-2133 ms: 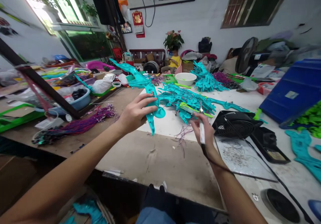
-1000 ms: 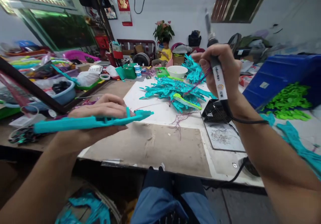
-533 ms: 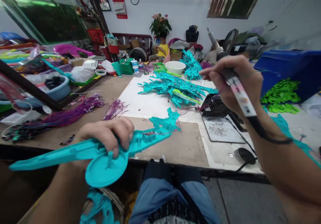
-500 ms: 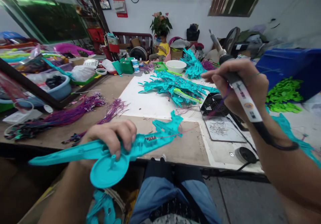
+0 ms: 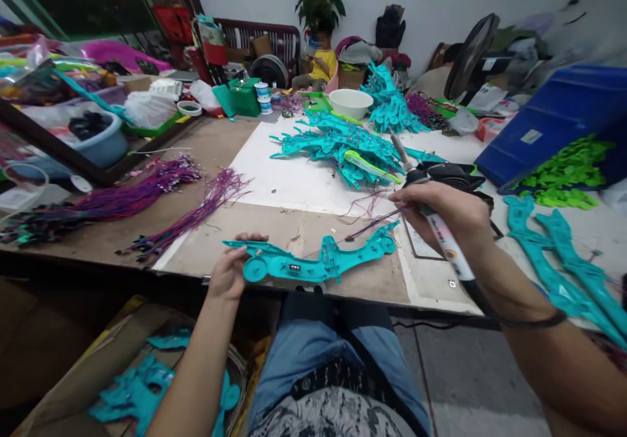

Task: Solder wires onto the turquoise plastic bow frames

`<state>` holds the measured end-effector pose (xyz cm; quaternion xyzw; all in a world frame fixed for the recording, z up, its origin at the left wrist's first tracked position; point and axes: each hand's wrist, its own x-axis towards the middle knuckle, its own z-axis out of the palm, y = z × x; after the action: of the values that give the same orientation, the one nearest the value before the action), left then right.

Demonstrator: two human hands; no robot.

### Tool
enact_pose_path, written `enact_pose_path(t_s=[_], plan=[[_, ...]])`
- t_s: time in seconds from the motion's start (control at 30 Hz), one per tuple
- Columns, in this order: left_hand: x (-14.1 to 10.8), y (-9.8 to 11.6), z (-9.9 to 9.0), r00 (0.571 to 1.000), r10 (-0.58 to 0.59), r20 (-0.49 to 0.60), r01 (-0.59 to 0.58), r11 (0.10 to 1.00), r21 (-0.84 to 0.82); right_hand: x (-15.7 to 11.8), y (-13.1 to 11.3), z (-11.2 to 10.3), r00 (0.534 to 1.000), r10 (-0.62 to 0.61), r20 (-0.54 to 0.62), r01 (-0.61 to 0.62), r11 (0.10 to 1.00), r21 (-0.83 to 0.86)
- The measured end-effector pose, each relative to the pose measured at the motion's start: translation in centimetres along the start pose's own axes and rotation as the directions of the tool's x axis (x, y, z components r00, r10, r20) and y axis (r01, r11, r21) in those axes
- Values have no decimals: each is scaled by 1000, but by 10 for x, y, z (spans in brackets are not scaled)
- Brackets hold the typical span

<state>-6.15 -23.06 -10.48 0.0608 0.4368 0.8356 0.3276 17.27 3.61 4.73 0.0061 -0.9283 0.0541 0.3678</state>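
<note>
My left hand (image 5: 229,270) grips the left end of a long turquoise plastic shell (image 5: 304,270), near its round disc. The shell lies along the front edge of the table, its inner side with ribs and a small metal coil-like piece (image 5: 294,268) facing up. Held like a pen in my right hand (image 5: 453,211) is a soldering iron (image 5: 447,241), its tip pointing up and away, to the right of the shell. A purple wire (image 5: 372,225) runs from near my right fingertips toward the shell; whether the fingers pinch it I cannot tell.
Bundles of purple wires (image 5: 132,192) lie at left. A pile of turquoise shells (image 5: 337,146) is at the middle back, a small black fan (image 5: 450,174) beyond my right hand. At right are more shells (image 5: 543,260) and a blue bin (image 5: 543,120) with green parts. A person (image 5: 321,64) sits behind.
My left hand and the turquoise shell have moved away from me and rightward, down to the table edge. My right hand has lowered with the soldering iron. The view has tilted down.
</note>
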Motion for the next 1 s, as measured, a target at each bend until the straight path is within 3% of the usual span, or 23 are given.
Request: enact_pose_path(t_s=[0.1,0.2,0.23,0.3,0.33,0.37,0.4,0.43,0.47,0.5,0.53,0.57,0.63,0.7,0.8,0.9,1.0], plan=[[6,-1,-9,982,-63,-179,71,997,35,-5,14,10,997,-10,77,17,996,-84],[10,-1,-16,948,-54,-312,106,983,152,-13,26,16,996,79,44,-73,990,-120],[10,0,-17,926,16,-376,74,972,225,-16,29,16,994,111,13,-109,989,-103],[8,3,-14,840,295,-456,-72,892,446,-22,29,13,978,207,-34,-207,978,-5],[6,6,-8,788,448,-423,-152,807,571,-23,26,11,964,262,-47,-259,964,63],[3,9,1,762,556,-331,-220,704,676,-24,22,8,949,313,-43,-305,943,130],[-1,12,14,782,592,-193,-274,606,747,-24,17,7,936,351,-38,-339,922,187],[-5,14,29,840,541,-33,-317,539,780,-22,11,6,928,371,-33,-354,907,230],[-9,16,48,902,411,128,-346,516,784,-20,4,6,930,367,-34,-347,901,260],[-13,17,68,931,226,286,-363,515,777,-16,-3,6,935,352,-37,-328,902,282],[-15,17,88,912,59,405,-370,544,754,-13,-9,8,942,333,-40,-308,905,294],[-17,15,107,862,-77,501,-370,581,725,-9,-15,10,949,312,-41,-286,911,298],[-20,11,136,768,-204,608,-343,671,658,-3,-24,12,959,279,-38,-257,923,286],[-22,9,149,746,-242,620,-241,770,590,-1,-30,12,963,269,-35,-249,928,276],[-28,19,137,819,-272,504,-41,850,525,-9,-37,9,950,311,-16,-291,903,316],[-34,41,105,897,-274,346,43,834,551,-25,-51,15,939,333,83,-337,846,413],[-37,57,72,914,-314,256,59,728,683,-46,-68,40,945,254,207,-325,810,488]])
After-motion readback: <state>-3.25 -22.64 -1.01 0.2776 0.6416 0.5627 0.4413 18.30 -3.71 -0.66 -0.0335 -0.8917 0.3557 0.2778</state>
